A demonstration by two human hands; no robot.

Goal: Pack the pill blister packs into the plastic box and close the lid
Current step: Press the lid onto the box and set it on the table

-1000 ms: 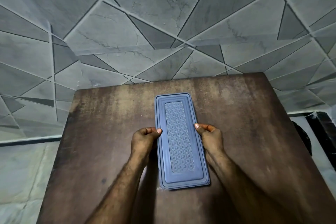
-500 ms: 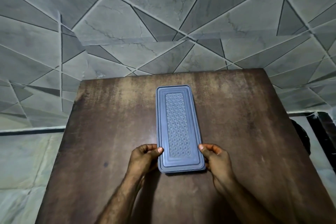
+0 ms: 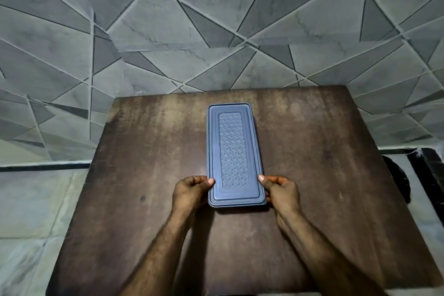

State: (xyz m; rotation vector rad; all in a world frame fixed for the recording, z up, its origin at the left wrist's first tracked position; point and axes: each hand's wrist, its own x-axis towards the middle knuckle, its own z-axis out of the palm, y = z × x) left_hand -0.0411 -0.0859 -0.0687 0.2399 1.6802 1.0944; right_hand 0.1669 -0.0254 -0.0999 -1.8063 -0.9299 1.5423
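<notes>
**Item: plastic box, lidded — closing stage**

Plastic box (image 3: 236, 156): long, narrow, blue-grey, laid lengthwise at the middle of the wooden table (image 3: 144, 175), its short near end toward the person. The lid (image 3: 233, 149) is seated on top and appears level all round; a stepped border frames a raised centre panel embossed with a repeating pattern. No blister packs are seen anywhere on the table (presumably already inside, though the opaque lid hides the contents). Packing is therefore judged done; only a final press or release seems left.

Left hand (image 3: 191, 191): fingers curled, thumb laid on the lid's near left edge, the box's side pinched. Right hand (image 3: 280, 190): mirrored, thumb on the near right edge, fingers wrapped at the side wall.

Surroundings: grey tiled wall (image 3: 216, 31) with angular seams behind the table.
</notes>
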